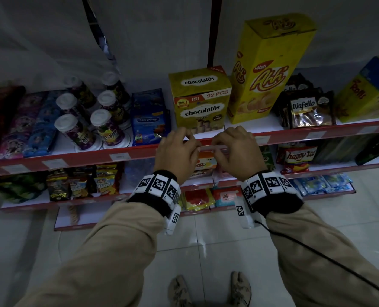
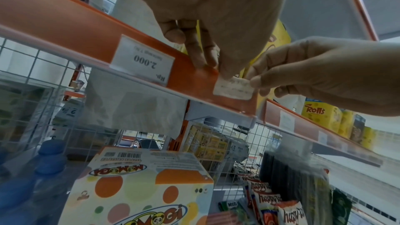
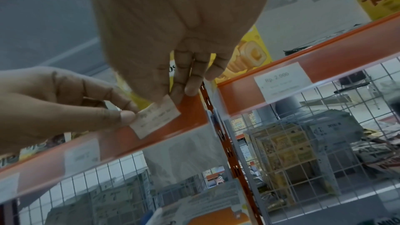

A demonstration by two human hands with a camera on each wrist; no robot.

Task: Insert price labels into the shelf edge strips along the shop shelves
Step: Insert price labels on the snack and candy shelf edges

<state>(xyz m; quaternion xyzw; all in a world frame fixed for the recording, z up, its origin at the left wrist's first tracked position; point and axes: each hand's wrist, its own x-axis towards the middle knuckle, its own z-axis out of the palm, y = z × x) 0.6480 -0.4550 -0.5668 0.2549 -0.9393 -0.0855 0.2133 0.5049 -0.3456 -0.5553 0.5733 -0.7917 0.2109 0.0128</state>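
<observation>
A small white price label lies against the front of the red shelf edge strip, close to the strip's right end. My left hand pinches its left end, with the fingers over the strip's top edge. My right hand pinches its right end between thumb and fingers. In the head view both hands sit just below the chocolatos box and hide the label.
A "Rp. 2.000" label sits in the strip to the left, another in the adjoining strip to the right. A slotted upright divides the two shelf bays. Snack boxes, cups and packets crowd the shelves; a Momogi box stands below.
</observation>
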